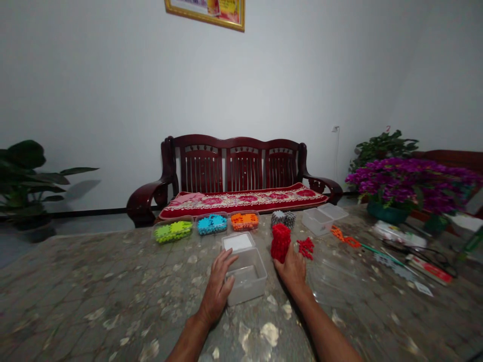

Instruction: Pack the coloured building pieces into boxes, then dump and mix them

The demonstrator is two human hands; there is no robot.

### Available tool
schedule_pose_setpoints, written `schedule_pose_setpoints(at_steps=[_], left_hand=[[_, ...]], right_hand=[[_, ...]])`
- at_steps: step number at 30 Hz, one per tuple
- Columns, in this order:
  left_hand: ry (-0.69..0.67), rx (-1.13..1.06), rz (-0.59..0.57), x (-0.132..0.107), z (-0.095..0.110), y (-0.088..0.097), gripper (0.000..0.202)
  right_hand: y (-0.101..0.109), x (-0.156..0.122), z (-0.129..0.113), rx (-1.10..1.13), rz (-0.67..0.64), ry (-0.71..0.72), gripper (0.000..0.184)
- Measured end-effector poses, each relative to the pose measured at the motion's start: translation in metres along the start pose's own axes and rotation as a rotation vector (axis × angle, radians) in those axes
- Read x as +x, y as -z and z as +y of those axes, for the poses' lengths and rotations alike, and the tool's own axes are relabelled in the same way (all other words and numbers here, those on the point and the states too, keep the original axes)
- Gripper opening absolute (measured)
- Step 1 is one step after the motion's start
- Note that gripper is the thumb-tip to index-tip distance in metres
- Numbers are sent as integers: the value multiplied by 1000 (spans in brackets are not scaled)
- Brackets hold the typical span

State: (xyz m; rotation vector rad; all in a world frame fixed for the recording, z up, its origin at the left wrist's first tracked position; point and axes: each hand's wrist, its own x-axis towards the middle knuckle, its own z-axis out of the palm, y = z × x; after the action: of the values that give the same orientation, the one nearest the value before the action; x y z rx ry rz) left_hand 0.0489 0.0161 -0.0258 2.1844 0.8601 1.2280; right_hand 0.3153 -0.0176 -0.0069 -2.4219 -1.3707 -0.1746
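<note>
My right hand is closed round the lower part of a red stack of plastic building pieces, held upright above the table. A small pile of loose red pieces lies just to its right. My left hand is at the left side of a clear plastic box, thumb and fingers apart, by its near-left rim; whether it touches the box I cannot tell. The box's white-looking lid stands folded back at the far side. Behind the red stack are grey and dark stacked pieces.
Clear boxes of green pieces, blue pieces and orange pieces line the table's far edge. Another open clear box stands right of centre. Orange linked pieces, clear plastic covers and a flower pot are farther right.
</note>
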Motion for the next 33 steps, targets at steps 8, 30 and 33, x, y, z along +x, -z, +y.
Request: schedule_pose_setpoints(at_steps=[8, 30, 33], left_hand=[[-18, 8, 1, -5, 4, 2, 49], [-51, 73, -24, -10, 13, -3, 54], [-66, 60, -21, -9, 13, -2, 53]], right_hand=[[1, -33, 13, 49, 16, 123, 74], [16, -54, 20, 122, 70, 152, 75], [14, -54, 21, 132, 100, 161, 75]])
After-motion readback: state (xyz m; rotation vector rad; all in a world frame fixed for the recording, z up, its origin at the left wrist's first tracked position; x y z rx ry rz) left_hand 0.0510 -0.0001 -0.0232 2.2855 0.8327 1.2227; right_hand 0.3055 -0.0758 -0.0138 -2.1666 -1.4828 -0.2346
